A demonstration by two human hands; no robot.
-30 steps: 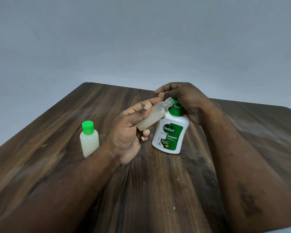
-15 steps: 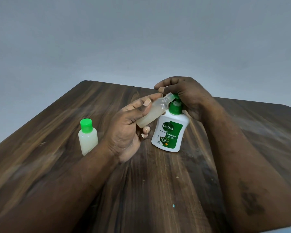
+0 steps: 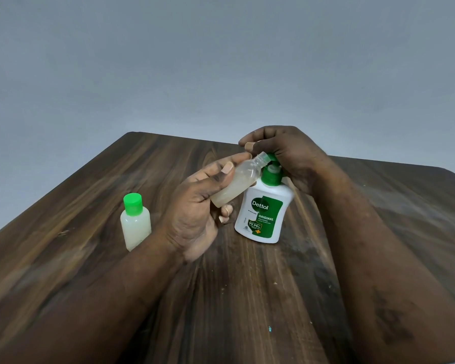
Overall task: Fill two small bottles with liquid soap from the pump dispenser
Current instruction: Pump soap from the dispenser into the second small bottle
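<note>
Green-topped pump dispenser (image 3: 264, 214): right hand (image 3: 286, 156) curled over its head; left hand (image 3: 197, 206) grips tilted uncapped bottle (image 3: 237, 185), mouth at nozzle.

Your right hand (image 3: 286, 156) has eased up on the pump dispenser (image 3: 263, 216) - the pump head now stands higher, with a pale stem showing above the green collar. The small bottle (image 3: 237, 185) in your left hand (image 3: 195, 206) has lifted with it - mouth at the spout.
</note>
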